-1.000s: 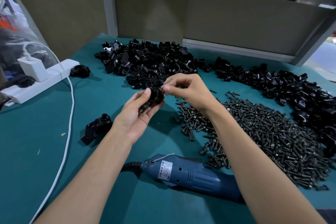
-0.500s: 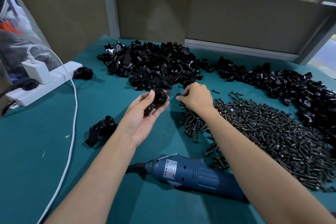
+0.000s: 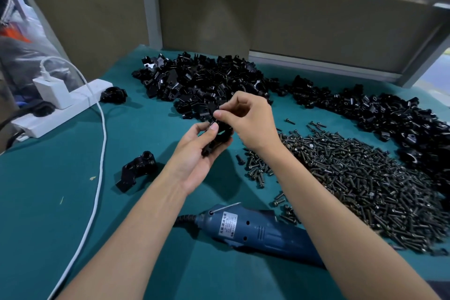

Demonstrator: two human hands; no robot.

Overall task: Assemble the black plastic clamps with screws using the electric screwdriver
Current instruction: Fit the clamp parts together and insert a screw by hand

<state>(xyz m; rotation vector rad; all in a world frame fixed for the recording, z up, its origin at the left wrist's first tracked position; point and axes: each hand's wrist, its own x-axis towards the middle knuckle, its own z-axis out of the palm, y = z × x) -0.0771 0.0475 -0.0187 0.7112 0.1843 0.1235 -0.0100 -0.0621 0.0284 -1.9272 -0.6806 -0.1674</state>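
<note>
My left hand (image 3: 194,156) holds a black plastic clamp (image 3: 218,137) above the green table, thumb on its top. My right hand (image 3: 250,122) is just above the clamp with fingertips pinched together, apparently on a small screw that is mostly hidden. A heap of dark screws (image 3: 360,178) lies to the right. Black clamp parts are piled at the back (image 3: 202,85) and along the right (image 3: 389,114). The blue electric screwdriver (image 3: 258,231) lies on the table near me, partly under my right forearm.
Two clamps lie apart: one (image 3: 136,170) left of my left hand, another (image 3: 113,95) by the white power strip (image 3: 60,109). A white cable (image 3: 99,153) runs down the left side. Panels wall the table's back.
My right hand came up from the screw heap and now sits pinched over the clamp. The left hand has kept hold of the clamp, barely moving.
</note>
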